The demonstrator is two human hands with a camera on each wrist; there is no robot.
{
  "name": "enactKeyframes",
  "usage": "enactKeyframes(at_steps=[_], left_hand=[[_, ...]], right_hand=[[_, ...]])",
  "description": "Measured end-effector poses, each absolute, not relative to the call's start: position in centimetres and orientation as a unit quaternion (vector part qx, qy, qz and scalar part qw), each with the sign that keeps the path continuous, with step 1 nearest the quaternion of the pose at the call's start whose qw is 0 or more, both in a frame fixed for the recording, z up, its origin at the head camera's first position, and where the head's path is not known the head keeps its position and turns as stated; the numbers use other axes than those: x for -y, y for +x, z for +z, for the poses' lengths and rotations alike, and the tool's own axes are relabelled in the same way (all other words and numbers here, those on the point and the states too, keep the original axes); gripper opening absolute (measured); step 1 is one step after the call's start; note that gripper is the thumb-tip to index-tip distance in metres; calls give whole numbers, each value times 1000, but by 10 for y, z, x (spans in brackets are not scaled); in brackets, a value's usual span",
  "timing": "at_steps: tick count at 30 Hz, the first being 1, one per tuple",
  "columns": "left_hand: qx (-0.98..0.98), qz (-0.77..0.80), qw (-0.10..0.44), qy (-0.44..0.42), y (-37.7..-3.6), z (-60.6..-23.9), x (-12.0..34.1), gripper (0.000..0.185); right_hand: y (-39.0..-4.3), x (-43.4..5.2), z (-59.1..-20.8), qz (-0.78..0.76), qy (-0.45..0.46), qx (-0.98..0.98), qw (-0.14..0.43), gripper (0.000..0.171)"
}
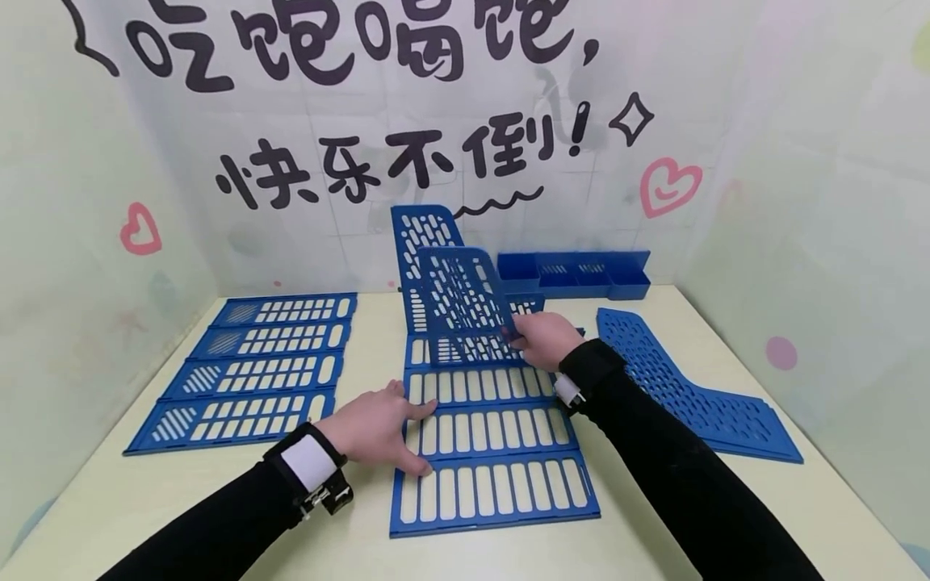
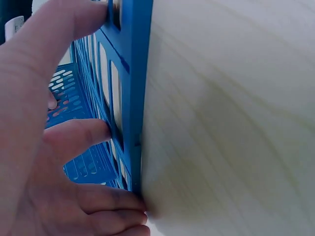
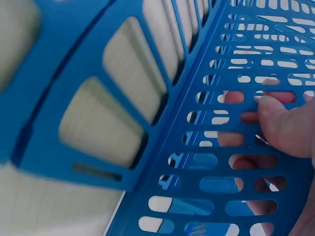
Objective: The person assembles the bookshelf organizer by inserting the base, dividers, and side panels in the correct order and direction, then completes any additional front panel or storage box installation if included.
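Note:
A blue slotted base panel [image 1: 494, 484] lies flat on the pale table in the middle. My left hand [image 1: 374, 428] rests on its left edge with fingers spread and fairly straight. In the left wrist view my fingers [image 2: 74, 135] press against the panel's rim [image 2: 135, 73]. My right hand [image 1: 546, 339] pinches the lower right edge of a perforated blue divider [image 1: 465, 311] that stands upright on the base. In the right wrist view my thumb [image 3: 285, 128] lies on the divider [image 3: 206, 162], and fingers show through its holes. A second upright divider [image 1: 421, 234] stands behind it.
Several slotted blue panels [image 1: 247, 375] lie in a row at the left. A flat perforated divider [image 1: 690, 387] lies at the right. A low blue tray piece [image 1: 581, 274] sits at the back against the wall [image 1: 436, 121]. Bare table [image 1: 182, 492] shows in front.

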State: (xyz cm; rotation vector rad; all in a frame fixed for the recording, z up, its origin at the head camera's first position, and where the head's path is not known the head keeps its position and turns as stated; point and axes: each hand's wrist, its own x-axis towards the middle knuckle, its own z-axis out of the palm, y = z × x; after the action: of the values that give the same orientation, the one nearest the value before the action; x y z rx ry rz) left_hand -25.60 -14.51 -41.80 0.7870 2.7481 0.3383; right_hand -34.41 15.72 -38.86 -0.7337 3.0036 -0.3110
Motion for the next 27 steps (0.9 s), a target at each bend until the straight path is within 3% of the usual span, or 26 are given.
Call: enactKeyframes(at_steps=[12,20,27], left_hand=[[-945,132,126,271,-255,-420,147,97],[-948,148,139,244,-258,-416,146,97],[-954,137,148,220,-251,-417,145,99]], right_hand=[[-345,-118,-391,-104,-256,-961,10,14],[-348,-117,-388,-80,-260,-962,-9,15],[-346,-134,-390,-76,-248,-965,-34,37]])
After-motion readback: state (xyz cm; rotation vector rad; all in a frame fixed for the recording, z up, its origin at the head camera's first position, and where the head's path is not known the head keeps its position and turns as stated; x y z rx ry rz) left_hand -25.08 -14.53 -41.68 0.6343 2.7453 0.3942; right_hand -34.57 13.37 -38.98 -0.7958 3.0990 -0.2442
